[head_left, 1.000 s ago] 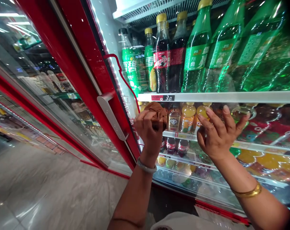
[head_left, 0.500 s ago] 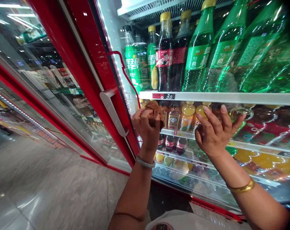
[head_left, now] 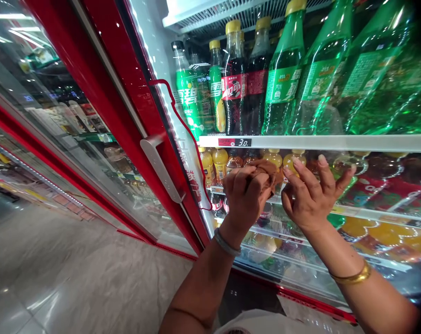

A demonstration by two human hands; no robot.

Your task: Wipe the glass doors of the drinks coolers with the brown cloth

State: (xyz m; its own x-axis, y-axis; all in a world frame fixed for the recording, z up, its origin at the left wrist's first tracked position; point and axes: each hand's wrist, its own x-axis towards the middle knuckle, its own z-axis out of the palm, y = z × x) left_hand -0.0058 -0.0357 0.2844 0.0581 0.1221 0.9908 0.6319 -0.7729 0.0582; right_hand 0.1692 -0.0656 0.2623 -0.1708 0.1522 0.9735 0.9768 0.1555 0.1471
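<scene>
My left hand [head_left: 243, 197], with a grey bangle at its wrist, is closed around a crumpled brown cloth [head_left: 269, 174]. The cloth is at the front of a lit drinks cooler, before a row of small bottles. Close by on the right, my right hand [head_left: 309, 197] has its fingers spread and holds nothing. A gold bangle [head_left: 353, 273] circles that wrist. Both hands seem to be at the cooler's glass, though contact cannot be made out for certain. Behind them, bottles of orange drink [head_left: 220, 162] are partly hidden by my left hand.
A cola bottle [head_left: 234, 88] and large green bottles [head_left: 283, 83] stand on the upper shelf [head_left: 301, 142]. To the left are a red door frame [head_left: 127, 93] with a metal handle [head_left: 162, 169] and another glass-fronted cabinet. Grey tiled floor [head_left: 92, 278] lies below.
My left hand has moved right with the cloth, closer to my right hand. The right hand stays nearly where it was, fingers still spread. The view has shifted slightly.
</scene>
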